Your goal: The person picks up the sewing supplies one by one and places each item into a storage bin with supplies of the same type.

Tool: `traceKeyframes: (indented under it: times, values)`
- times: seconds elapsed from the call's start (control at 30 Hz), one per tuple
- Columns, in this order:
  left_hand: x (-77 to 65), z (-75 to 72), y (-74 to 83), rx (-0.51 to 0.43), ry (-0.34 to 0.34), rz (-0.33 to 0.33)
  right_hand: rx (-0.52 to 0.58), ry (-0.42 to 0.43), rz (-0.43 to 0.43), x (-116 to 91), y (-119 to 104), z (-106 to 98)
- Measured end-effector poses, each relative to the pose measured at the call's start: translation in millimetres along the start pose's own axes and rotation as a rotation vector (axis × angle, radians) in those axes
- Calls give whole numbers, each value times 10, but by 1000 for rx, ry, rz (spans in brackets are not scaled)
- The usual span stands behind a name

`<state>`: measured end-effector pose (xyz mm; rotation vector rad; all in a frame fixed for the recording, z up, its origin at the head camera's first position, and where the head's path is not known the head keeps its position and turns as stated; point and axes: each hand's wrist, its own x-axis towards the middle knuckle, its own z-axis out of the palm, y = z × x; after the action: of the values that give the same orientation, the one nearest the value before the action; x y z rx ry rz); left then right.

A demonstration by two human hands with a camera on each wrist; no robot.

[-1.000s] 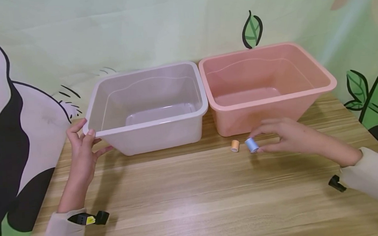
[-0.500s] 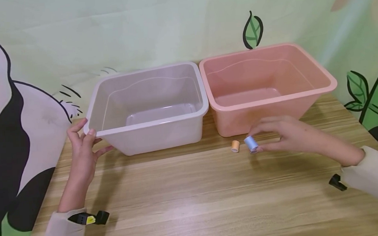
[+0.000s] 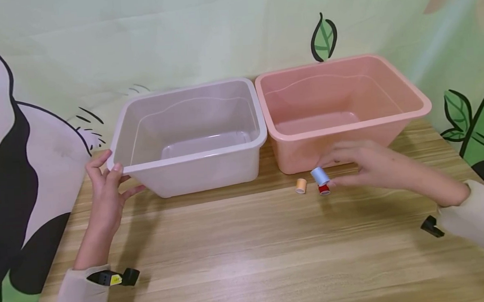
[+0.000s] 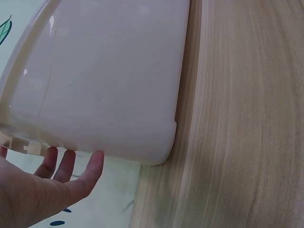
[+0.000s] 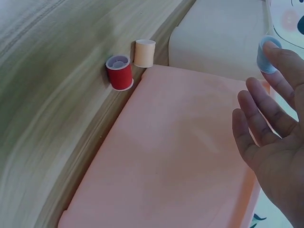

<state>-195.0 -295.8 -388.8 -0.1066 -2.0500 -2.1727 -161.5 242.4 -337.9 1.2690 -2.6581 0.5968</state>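
A light blue thread spool (image 3: 320, 176) is pinched between the thumb and fingers of my right hand (image 3: 372, 167), in front of the pink bin (image 3: 347, 129). Below it a red thread spool (image 3: 324, 190) stands upright on the table, partly covered by the blue one in the head view; the right wrist view shows the red spool (image 5: 120, 77) whole. A light orange thread spool (image 3: 301, 186) stands just left of it. My left hand (image 3: 106, 199) holds the front left rim corner of the pale grey bin (image 3: 202, 173), with fingertips (image 4: 97, 159) against its outer side.
Both bins stand side by side at the back of the wood-grain table (image 3: 239, 256), their rims nearly meeting. A printed cloth backdrop (image 3: 203, 34) hangs right behind them. A black wrist device (image 3: 113, 278) sits on the left cuff.
My right hand has lifted the blue spool slightly up and away, bringing the red spool beneath it into sight. The left hand and both bins stay in place.
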Motion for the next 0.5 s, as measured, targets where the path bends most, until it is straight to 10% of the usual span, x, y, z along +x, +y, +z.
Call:
traceKeyframes:
  times: [0.5]
  values:
    - [9,7,0,2,7,-12,-24,40,-8,66,-46,-159]
